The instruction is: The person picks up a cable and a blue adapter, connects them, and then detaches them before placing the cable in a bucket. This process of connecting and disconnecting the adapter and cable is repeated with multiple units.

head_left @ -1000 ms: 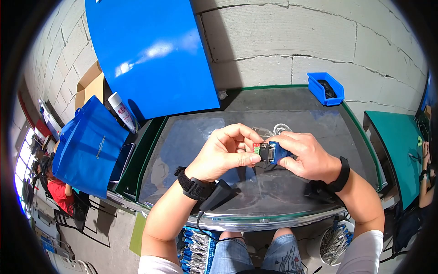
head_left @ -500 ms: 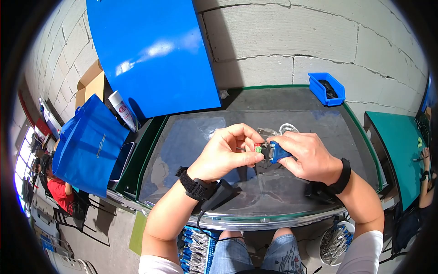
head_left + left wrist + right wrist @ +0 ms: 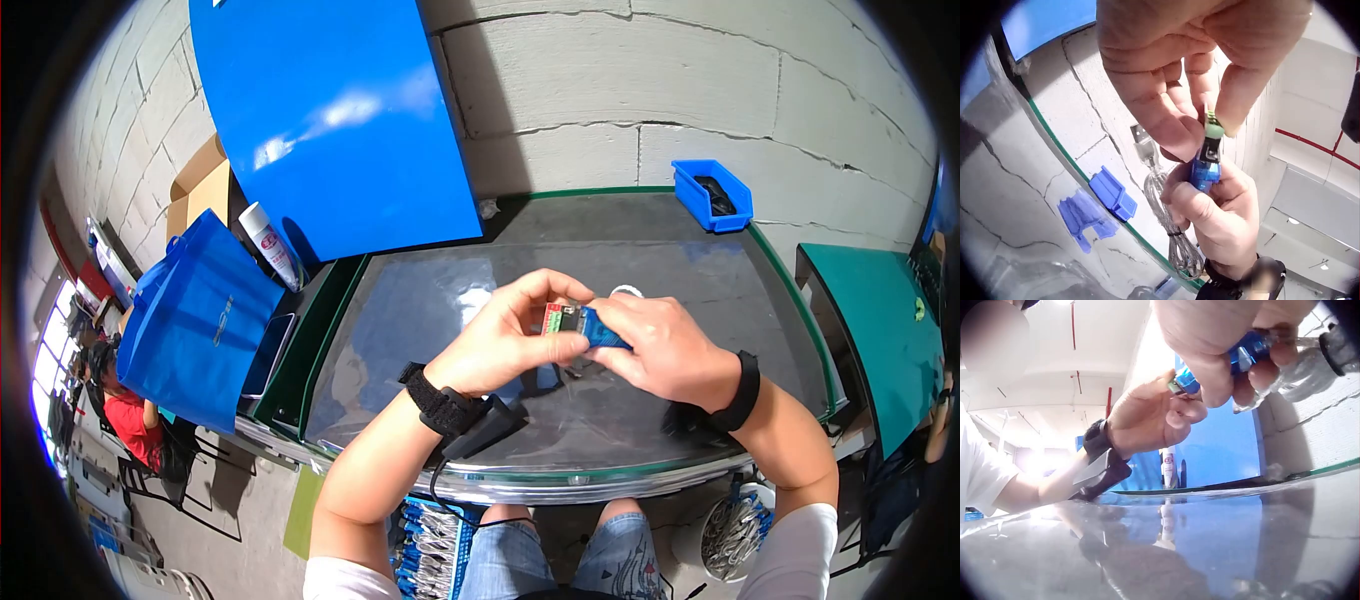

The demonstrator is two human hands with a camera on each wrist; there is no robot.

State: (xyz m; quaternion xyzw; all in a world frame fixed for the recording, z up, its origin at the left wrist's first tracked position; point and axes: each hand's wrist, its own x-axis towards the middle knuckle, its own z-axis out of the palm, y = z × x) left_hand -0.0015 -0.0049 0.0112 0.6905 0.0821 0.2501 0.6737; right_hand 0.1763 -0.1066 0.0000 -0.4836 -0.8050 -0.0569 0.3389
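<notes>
Over the dark tabletop, my left hand (image 3: 490,345) pinches a small green screw-terminal adapter (image 3: 553,319) with a red edge between thumb and fingers. My right hand (image 3: 672,345) grips the blue connector (image 3: 608,333) of a cable. In the head view the adapter's black end sits right against the connector's front, the two in line. The left wrist view shows the green terminal block (image 3: 1214,129) directly above the blue connector (image 3: 1205,175). From the right hand hangs a tied coil of clear-grey cable (image 3: 1184,253) with a USB plug (image 3: 1143,144); fingers hide part of it.
A blue bin (image 3: 712,196) with black items stands at the table's back right. To the left are a spray can (image 3: 270,243), a blue bag (image 3: 200,320) and a large blue panel (image 3: 340,130). Below the front edge, a basket (image 3: 464,555) and a white bucket (image 3: 690,535) hold cables.
The right hand has moved left, bringing the blue connector up against the adapter and closing the small gap between them. The adapter has turned slightly, showing more of its green face.
</notes>
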